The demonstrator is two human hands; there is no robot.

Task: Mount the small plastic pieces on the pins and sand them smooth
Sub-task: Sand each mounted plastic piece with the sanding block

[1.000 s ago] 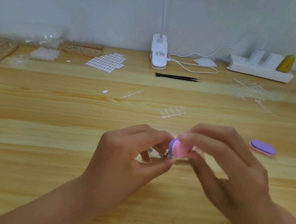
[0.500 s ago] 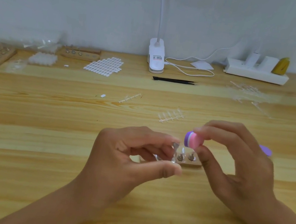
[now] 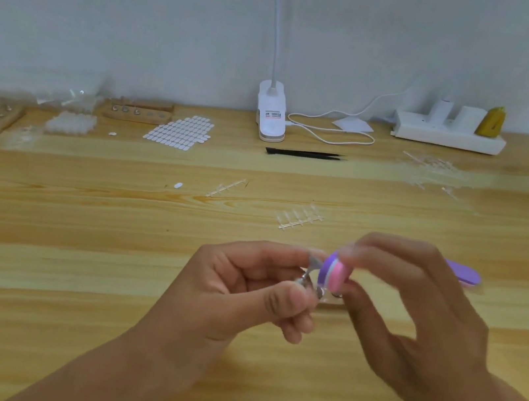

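Sanding looks under way: the left hand (image 3: 242, 287) pinches a pin (image 3: 307, 273) bearing a small piece (image 3: 315, 261) above the table (image 3: 88, 276), while the right hand (image 3: 412, 310) presses a pinched sanding block (image 3: 333, 275) against it. Sprues (image 3: 300, 219) of pieces lie unmounted beyond.

I can't tell what tops the pin (image 3: 312, 266); the blurred right hand (image 3: 411, 313) covers half the purple block (image 3: 467, 277) right of centre.

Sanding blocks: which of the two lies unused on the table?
The purple block beyond the right hand, flat on the table; the pink-and-purple block is pinched in that hand.
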